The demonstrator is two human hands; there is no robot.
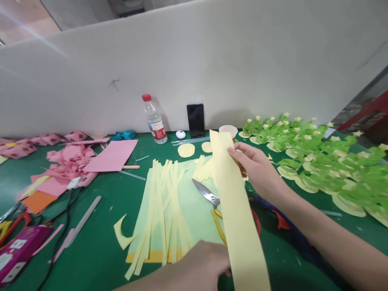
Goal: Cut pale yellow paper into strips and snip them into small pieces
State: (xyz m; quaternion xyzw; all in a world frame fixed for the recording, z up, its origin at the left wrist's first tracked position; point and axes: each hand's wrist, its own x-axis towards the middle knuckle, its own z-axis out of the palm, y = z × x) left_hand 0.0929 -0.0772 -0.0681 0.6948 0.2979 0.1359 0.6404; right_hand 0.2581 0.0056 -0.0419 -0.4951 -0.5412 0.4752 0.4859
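Observation:
A long, wide pale yellow paper strip point(235, 202) stands up toward me, with two layers showing at its top end. My right hand point(254, 165) pinches its right edge near the top, thumb in front. Low in the view, my left hand point(206, 264) is curled at the strip's left edge; its fingertips are hidden behind the paper. Scissors with yellow handles point(218, 226) lie partly under the strip, blades apart. Beneath them a pale green sheet point(194, 210) carries several narrow yellow paper strips point(166, 206) and some cut scraps point(203, 169).
Behind are a water bottle point(156, 125), a phone point(195, 120) against the white partition point(182, 60) and a paper cup point(228, 130). Green paper plants point(318, 157) fill the right. Pink paper point(113, 155), a purple box point(22, 254) and a black cable point(67, 218) lie left.

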